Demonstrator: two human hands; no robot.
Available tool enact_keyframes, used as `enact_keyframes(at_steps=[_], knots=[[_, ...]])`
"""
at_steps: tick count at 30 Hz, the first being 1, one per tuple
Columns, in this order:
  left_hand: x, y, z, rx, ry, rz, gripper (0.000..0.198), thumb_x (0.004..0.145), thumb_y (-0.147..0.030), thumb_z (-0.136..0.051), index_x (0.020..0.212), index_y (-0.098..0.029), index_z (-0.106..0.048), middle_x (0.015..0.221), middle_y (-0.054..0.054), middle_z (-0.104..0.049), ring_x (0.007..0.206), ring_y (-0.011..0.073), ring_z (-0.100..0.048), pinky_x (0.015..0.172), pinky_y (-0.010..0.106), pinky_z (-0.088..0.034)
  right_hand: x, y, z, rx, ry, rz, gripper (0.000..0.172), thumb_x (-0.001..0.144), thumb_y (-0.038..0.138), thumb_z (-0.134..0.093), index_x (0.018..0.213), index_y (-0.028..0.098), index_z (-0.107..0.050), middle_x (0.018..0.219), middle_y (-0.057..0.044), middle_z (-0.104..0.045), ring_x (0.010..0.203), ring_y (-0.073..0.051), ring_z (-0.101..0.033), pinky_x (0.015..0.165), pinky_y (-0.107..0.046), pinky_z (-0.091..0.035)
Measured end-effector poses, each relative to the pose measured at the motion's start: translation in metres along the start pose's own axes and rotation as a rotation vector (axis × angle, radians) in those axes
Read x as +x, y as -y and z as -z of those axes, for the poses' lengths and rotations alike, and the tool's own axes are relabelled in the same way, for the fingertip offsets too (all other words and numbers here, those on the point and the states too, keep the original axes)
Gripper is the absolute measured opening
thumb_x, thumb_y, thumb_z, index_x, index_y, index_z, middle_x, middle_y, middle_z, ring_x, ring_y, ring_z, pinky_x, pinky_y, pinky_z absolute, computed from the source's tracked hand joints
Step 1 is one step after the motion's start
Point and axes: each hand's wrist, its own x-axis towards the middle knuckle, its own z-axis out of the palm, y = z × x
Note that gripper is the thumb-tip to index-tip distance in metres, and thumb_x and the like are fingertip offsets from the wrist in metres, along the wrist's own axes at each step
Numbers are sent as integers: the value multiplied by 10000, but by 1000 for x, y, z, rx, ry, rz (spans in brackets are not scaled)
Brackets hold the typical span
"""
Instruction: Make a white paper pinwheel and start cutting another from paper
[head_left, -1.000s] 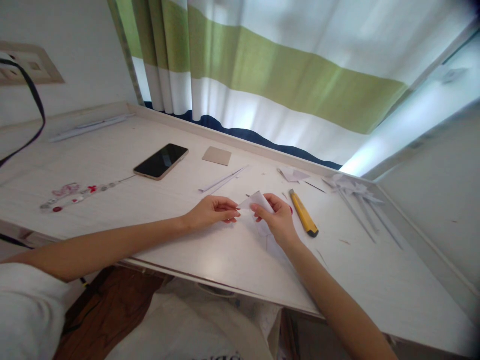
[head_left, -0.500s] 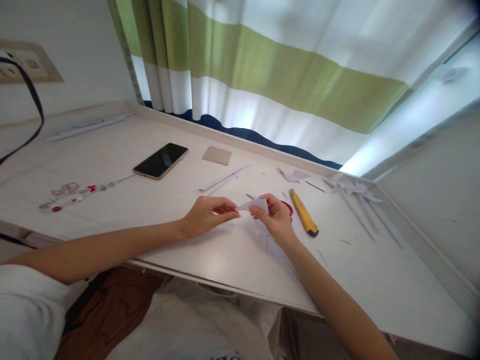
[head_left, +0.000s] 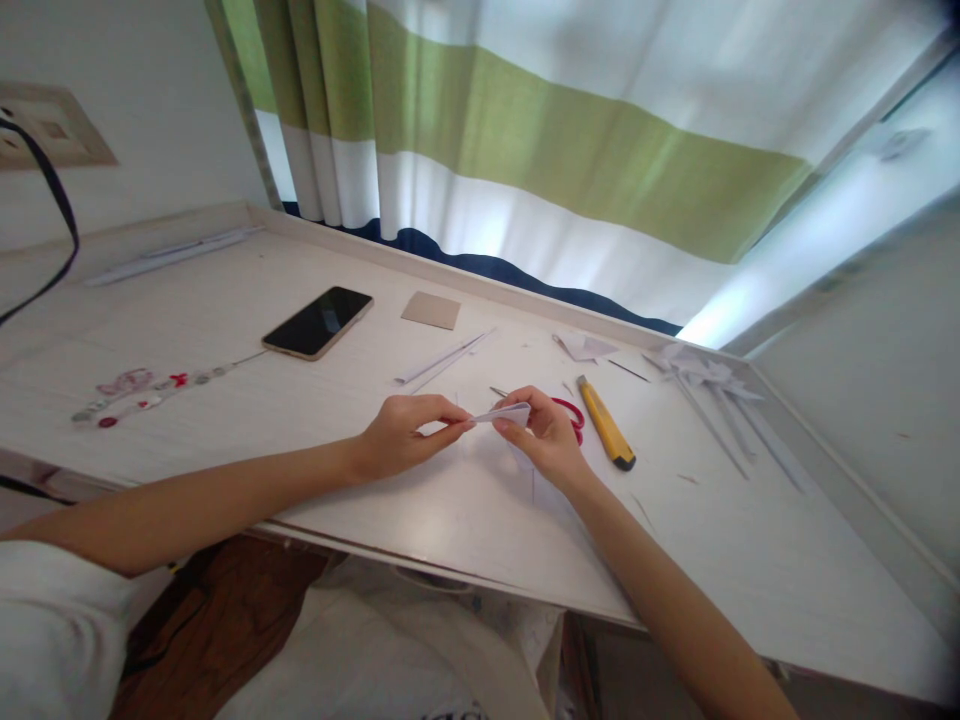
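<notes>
Between my two hands is a small folded piece of white paper (head_left: 513, 411), held above the table and seen nearly edge-on. My left hand (head_left: 415, 432) pinches its narrow left tip between thumb and fingers. Around its wider right end, my right hand (head_left: 544, 432) is closed, thumb in front and fingers behind. A pair of scissors with red handles (head_left: 571, 412) lies just behind my right hand, partly hidden by it. To the right of that hand rests a yellow box cutter (head_left: 606, 424). More white paper shows on the table below my right hand.
Rolled paper sticks (head_left: 442, 360) and a beige square card (head_left: 431, 310) lie behind my hands. A phone (head_left: 318, 323) and a beaded string (head_left: 142, 395) are at left. Folded paper pieces with sticks (head_left: 705, 375) lie at right. The table's raised back edge (head_left: 480, 290) borders a curtain (head_left: 525, 150).
The folded paper has tilted from showing its flat face to nearly edge-on. My right hand has turned slightly with it, and more of the red scissor handles shows.
</notes>
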Motion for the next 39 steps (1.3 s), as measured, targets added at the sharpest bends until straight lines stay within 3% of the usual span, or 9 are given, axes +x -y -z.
enact_keyframes(at_steps=[5,11,39], knots=[[-1,4,0,8,21,-130,88,739,-135,-585,821,-144,-615,719,23,-670,633,89,-613,591,155,-454,-1,6,1,-66,45,82,172,668,230,-653,836,219,-622,865,-32,-639,849,-175,-569,814,-343,-414],[0,2,1,35,25,-227,132,727,-103,-597,857,-129,-597,727,39,-670,636,87,-616,600,152,-463,-2,8,-1,-82,30,134,103,676,202,-648,778,219,-647,764,-30,-645,739,-162,-578,706,-322,-448],[-1,1,1,-25,23,-206,130,710,-108,-613,835,-142,-603,713,33,-674,621,87,-617,586,158,-471,-3,9,-2,-81,34,155,89,685,196,-640,771,219,-645,752,-25,-644,728,-155,-583,695,-313,-454]])
